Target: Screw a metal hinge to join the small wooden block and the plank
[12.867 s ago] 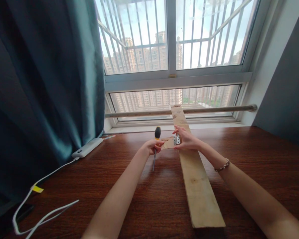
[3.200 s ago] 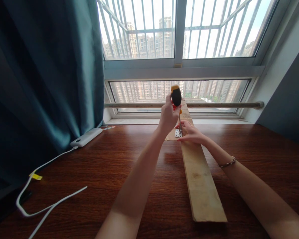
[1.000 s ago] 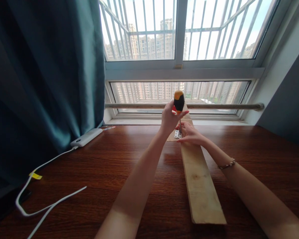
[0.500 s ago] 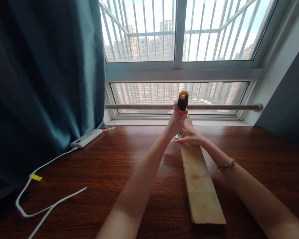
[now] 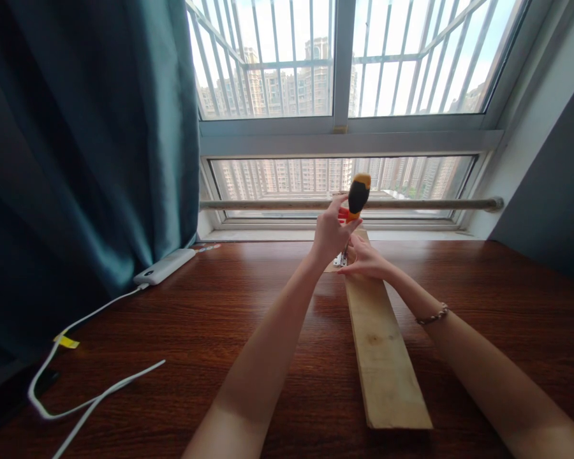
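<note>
My left hand [image 5: 333, 229] grips the lower part of a black and orange screwdriver [image 5: 359, 194], whose handle points up and leans slightly right. The thin shaft runs down toward a small silver metal hinge [image 5: 340, 260]. My right hand [image 5: 366, 260] rests over a long pale wooden board [image 5: 381, 350], thumb and fingers curved round the hinge and the shaft's lower end. The board lies lengthwise away from me, and another flat wood piece shows under the hinge on its left. My fingers hide the screwdriver's tip and part of the hinge.
The brown wooden table [image 5: 249, 306] reaches the window sill, with a metal rail [image 5: 277, 205] across the window. On the left are a white power bank [image 5: 166, 266], its white cable [image 5: 88, 312], a yellow tag [image 5: 67, 342] and a dark blue curtain [image 5: 138, 127].
The screwdriver handle has tilted to the right, and my left hand has shifted slightly left with its fingers loosened round it. My right hand stays in place on the board.
</note>
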`<state>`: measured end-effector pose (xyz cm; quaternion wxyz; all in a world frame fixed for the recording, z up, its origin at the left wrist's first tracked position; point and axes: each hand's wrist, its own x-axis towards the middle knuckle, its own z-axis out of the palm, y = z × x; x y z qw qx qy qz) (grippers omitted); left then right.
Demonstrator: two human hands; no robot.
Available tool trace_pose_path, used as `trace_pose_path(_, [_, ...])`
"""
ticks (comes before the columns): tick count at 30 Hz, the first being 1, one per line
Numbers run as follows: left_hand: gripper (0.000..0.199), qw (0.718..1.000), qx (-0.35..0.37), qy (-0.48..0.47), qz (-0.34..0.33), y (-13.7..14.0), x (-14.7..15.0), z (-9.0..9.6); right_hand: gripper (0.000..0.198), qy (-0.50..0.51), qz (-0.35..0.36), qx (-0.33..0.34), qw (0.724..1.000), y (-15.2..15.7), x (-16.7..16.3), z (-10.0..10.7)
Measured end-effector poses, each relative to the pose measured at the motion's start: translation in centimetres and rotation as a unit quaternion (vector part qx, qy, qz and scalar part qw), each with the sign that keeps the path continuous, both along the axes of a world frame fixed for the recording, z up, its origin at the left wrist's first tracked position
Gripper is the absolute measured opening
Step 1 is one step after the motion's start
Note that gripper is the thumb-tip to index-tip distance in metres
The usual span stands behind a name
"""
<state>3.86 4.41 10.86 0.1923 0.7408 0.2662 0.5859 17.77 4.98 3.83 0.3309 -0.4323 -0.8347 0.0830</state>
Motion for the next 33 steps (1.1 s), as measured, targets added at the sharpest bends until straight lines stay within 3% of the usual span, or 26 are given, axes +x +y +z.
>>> trace_pose_path(4, [0.052,0.997,0.026,0.037,-0.059,0.0,0.6,-0.4,0.083,-0.001,-0.002,0.008,1.0,0.2,0.1,-0.2])
trace_pose_path(8, [0.043,0.991,0.018,0.058,-0.123,-0.1,0.3,-0.2,0.082,0.008,0.003,0.005,1.0,0.1,0.0,-0.1])
trace_pose_path(13, [0.029,0.983,-0.021,-0.053,-0.175,-1.0,-1.1,1.7,0.066,0.018,0.015,-0.005,1.0,-0.4,-0.2,0.1])
trace_pose_path(20, [0.02,0.961,-0.053,-0.234,-0.138,-2.4,-3.4,4.6,0.064,0.02,0.012,-0.022,0.999,-0.6,-0.2,-0.1])
trace_pose_path(25, [0.022,0.916,-0.13,-0.364,-0.11,-2.5,-4.9,5.2,0.064,0.016,0.012,-0.038,0.999,-0.6,-0.2,0.0])
trace_pose_path(33, [0.025,0.862,-0.227,-0.436,-0.128,-2.7,-6.1,5.9,0.068,0.062,0.047,-0.054,0.996,0.0,0.2,-0.5])
